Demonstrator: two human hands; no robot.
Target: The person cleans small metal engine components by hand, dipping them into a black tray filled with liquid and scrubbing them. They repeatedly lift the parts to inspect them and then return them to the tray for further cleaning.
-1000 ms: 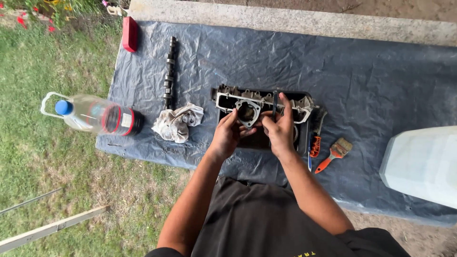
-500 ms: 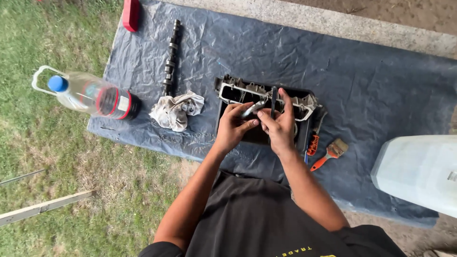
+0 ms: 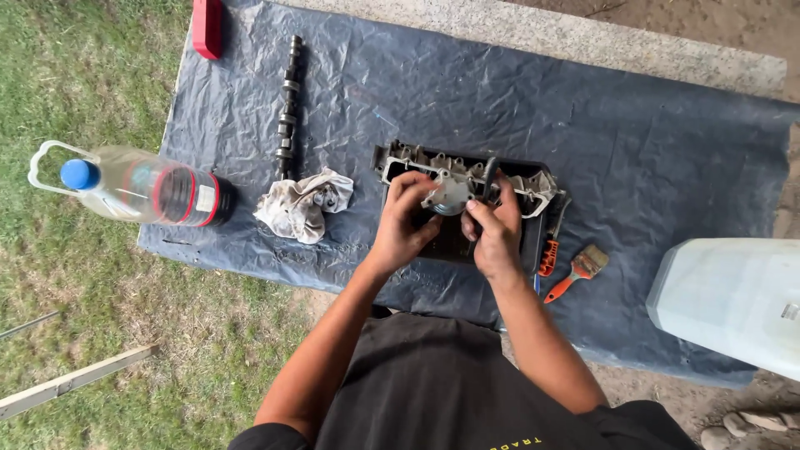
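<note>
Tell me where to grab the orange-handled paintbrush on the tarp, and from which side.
Grip the orange-handled paintbrush by its handle, the slim end pointing toward the person, coming from above on its right. It lies flat on the tarp, handle free, while an orange-handled tool lies close on its left.

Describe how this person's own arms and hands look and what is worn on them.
Both arms are bare from the short sleeves down to the hands; no gloves, watch or rings are visible. The left hand and right hand are bare, fingers uncovered. The person wears a dark charcoal short-sleeved shirt with small yellow lettering near the lower edge of the view.
</note>
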